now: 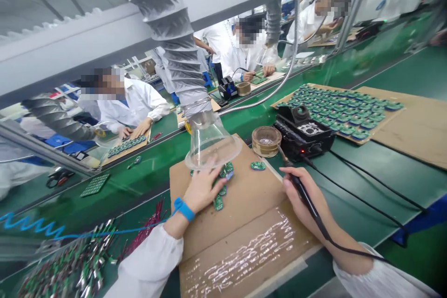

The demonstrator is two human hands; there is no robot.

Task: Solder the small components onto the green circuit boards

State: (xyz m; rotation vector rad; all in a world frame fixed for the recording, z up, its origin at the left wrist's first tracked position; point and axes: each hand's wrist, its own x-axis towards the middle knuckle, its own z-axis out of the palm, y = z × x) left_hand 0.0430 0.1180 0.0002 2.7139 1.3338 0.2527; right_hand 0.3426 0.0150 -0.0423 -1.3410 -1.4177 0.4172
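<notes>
My left hand (201, 192), with a blue wrist strap (184, 209), reaches over a small group of green circuit boards (219, 202). Its fingers are spread and lie on or just above the boards; fingertip contact is partly hidden. In my right hand (309, 195) is a soldering iron (299, 187), gripped like a pen, its tip pointing up and left beside a round solder pot (266, 141). One separate circuit board (258, 165) lies on the cardboard sheet (244, 200) between my hands. Rows of shiny silvery strips (244, 251) cover the cardboard's near part.
A clear fume hood (209, 142) hangs just above my left hand. Behind the iron stands a black soldering station (305, 132). Many boards (345, 111) fill a cardboard sheet at right. Wired parts (77, 260) lie at lower left. Co-workers in white sit across the bench.
</notes>
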